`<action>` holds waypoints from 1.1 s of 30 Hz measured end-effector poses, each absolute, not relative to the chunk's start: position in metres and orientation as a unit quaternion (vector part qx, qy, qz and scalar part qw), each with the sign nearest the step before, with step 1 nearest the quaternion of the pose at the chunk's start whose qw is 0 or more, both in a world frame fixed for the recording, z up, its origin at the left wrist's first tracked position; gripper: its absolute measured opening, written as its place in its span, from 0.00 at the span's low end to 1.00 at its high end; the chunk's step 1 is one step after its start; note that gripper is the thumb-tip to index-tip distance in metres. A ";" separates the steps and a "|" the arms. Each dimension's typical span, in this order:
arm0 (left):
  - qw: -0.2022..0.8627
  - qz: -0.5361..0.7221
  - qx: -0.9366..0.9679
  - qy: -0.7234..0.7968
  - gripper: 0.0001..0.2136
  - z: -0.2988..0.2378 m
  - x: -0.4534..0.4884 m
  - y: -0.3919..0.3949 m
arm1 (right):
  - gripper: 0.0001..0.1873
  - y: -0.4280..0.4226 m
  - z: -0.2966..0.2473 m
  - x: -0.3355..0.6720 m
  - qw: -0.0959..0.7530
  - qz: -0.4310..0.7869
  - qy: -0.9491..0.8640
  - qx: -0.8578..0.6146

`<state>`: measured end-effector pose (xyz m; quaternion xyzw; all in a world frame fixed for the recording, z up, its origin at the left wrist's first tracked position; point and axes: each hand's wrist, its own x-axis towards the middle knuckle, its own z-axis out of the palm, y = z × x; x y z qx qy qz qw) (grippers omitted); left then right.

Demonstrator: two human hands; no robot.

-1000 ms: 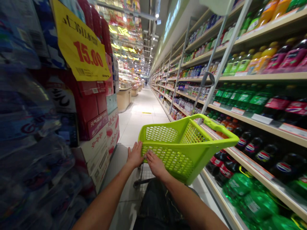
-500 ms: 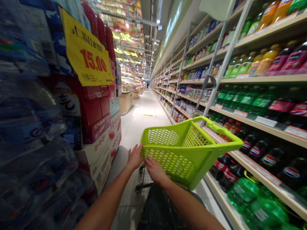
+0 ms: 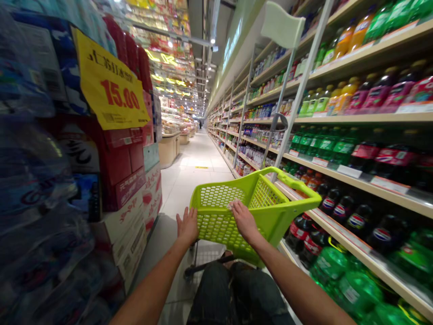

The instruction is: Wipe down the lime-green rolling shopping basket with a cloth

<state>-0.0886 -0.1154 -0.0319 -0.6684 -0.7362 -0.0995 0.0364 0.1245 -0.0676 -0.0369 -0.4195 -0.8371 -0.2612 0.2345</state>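
A lime-green plastic shopping cart (image 3: 219,224) with a perforated basket stands before me, its handle at the far right end. At its near left corner, my left hand (image 3: 188,225) rests against the basket with the fingers spread. My right hand (image 3: 244,220) lies over the long near rim, the fingers pressed together on a small white tissue (image 3: 231,205) that peeks out at the fingertips. Most of the tissue is hidden beneath the fingers. The part of the basket's inside that shows holds nothing visible.
Shelves of soda bottles (image 3: 333,144) line the right side, close to the cart. Stacked drink cartons (image 3: 135,221) and wrapped bottles rise at left, with a yellow price sign (image 3: 113,85). A pale flag on a pole (image 3: 283,27) stands by the shelves. The tiled aisle (image 3: 189,180) runs ahead.
My right hand has slid right and up, from near the cart's left corner onto the middle of the rim, with the tissue. My left hand stays by the corner, fingers more spread. The view has shifted slightly.
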 end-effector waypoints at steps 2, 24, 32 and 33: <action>0.034 -0.086 -0.695 -0.713 0.33 -0.030 -0.071 -0.111 | 0.23 -0.068 -0.035 0.122 0.219 -0.259 -0.838 -0.428; 0.055 -0.050 -0.783 -0.617 0.36 -0.019 0.020 -0.100 | 0.22 -0.062 0.004 0.267 0.186 -0.325 -0.794 -0.479; 0.063 -0.047 -0.767 -0.637 0.35 -0.016 0.024 -0.096 | 0.22 -0.061 0.006 0.280 0.219 -0.334 -0.777 -0.486; 0.067 -0.048 -0.767 -0.636 0.35 -0.017 0.024 -0.096 | 0.22 -0.061 0.004 0.276 0.211 -0.328 -0.796 -0.462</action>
